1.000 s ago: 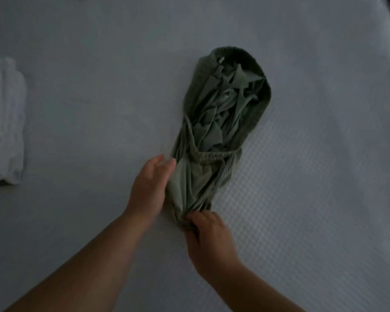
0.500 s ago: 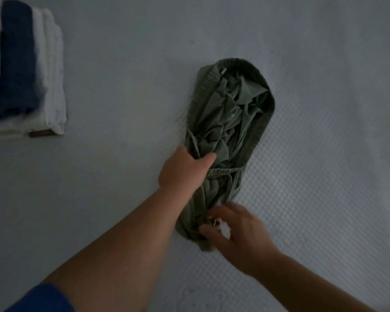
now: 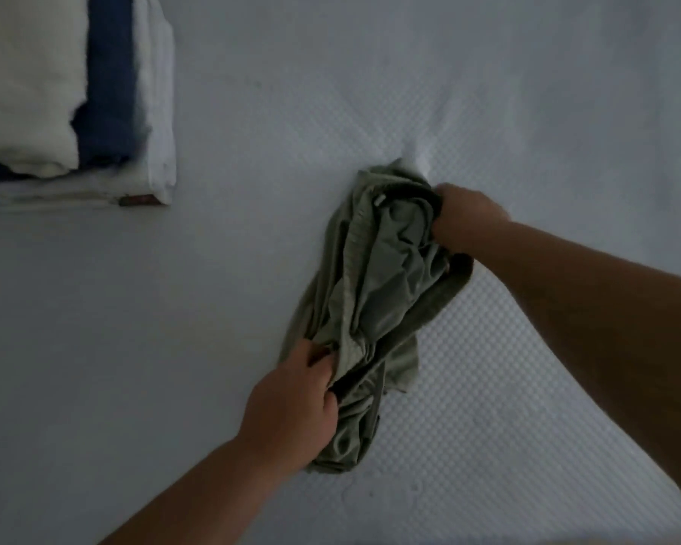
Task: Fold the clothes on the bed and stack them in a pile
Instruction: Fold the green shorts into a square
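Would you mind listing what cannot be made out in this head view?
- Right hand fingers: buried in the green garment.
- Garment type: too bunched to tell.
- Folded pile: cut off by the left and top edges.
- Small tag at the pile's corner: too small and blurred to read.
- Left hand fingertips: hidden in cloth.

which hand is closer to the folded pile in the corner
Left. The left hand grips the green garment's near end, nearer the folded pile; the right hand grips its far end.

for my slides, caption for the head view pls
Both hands, left hand and right hand, grip a bunched green garment on the bed.
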